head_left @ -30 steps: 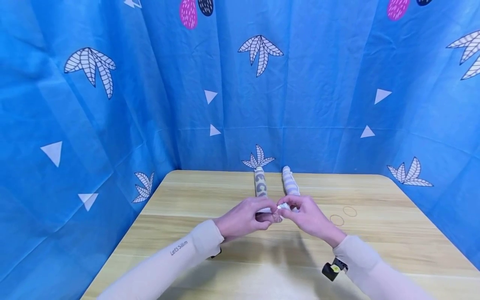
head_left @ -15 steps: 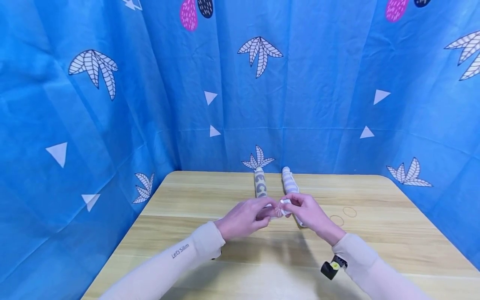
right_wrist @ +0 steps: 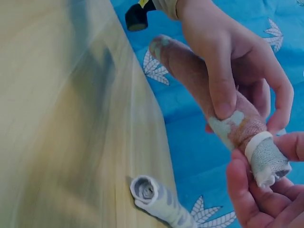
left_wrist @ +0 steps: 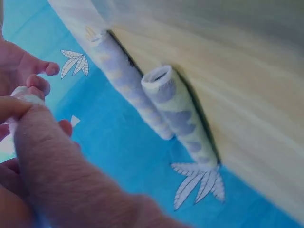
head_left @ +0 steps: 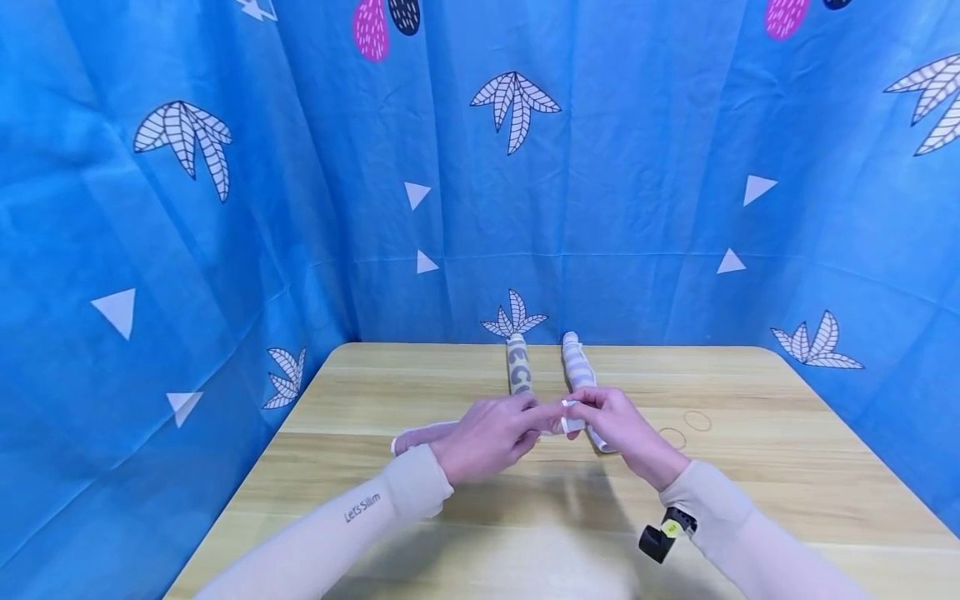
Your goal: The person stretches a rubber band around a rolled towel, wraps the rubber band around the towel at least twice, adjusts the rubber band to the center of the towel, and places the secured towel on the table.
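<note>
A long pinkish-brown rolled towel (head_left: pixel 423 435) is held above the table, lying crosswise. My left hand (head_left: pixel 487 433) grips it near its right-hand part, fingers curled round it. At that end, the fingers of my right hand (head_left: pixel 618 425) pinch a pale, white-edged cuff (right_wrist: pixel 268 161). The right wrist view shows the white edge ringing the roll, with the thumb and fingers about it. In the left wrist view, the fuzzy brown roll (left_wrist: pixel 71 156) fills the lower left, and the right hand's fingers (left_wrist: pixel 40 85) are at its tip.
Two more towel rolls lie on the wooden table (head_left: pixel 420 375) behind my hands: one grey-patterned (head_left: pixel 519 367), one striped (head_left: pixel 577 364). Two thin rubber bands, a nearer one (head_left: pixel 672 430) and a farther one (head_left: pixel 697 413), lie at the right. A blue curtain (head_left: pixel 637 208) surrounds the table.
The held towel has swung so that its far end shows left of my left hand. My right fingers have shifted on the pale cuff, and more of it shows.
</note>
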Motion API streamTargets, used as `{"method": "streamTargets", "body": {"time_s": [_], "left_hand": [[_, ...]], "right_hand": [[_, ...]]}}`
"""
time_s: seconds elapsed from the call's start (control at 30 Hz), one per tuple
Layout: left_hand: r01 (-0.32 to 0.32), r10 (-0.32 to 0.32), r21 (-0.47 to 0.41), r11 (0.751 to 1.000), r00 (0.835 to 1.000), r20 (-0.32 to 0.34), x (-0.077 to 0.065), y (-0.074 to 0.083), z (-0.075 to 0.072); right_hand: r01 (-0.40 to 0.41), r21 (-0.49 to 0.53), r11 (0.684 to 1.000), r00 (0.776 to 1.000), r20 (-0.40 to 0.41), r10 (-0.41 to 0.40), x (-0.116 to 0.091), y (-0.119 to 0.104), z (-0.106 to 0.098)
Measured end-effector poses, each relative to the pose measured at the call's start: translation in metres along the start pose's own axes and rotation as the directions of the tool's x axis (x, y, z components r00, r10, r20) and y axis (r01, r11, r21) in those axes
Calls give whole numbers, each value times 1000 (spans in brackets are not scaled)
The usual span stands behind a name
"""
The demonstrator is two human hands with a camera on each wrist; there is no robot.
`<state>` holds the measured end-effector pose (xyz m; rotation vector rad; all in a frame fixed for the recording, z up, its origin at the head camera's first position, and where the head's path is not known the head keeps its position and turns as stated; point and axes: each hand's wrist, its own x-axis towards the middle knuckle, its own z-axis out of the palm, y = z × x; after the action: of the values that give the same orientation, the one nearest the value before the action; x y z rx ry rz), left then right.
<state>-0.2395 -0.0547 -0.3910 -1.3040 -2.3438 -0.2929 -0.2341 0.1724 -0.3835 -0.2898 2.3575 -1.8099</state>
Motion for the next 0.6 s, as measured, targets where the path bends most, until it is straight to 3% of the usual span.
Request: {"method": "streamTargets", "body": {"time_s": [0.1,0.27,0.43,0.6], "left_hand": [[-21,20,53,998,999,25,1,1,-1],[-1,-5,65,998,997,79,2,2,0],[-31,25,72,997,996,80,0,1,4],[-9,10,-16,1000,997,80,-4,-2,4]], "right_hand": [[2,-7,1000,1000,-29,-2,0,2,4],[11,-44,999,998,-56,-14,1,5,10],[-7,-48,999,997,-79,3,1,4,11],[-10,-11,1000,999,-41,10,0,2,7]]}}
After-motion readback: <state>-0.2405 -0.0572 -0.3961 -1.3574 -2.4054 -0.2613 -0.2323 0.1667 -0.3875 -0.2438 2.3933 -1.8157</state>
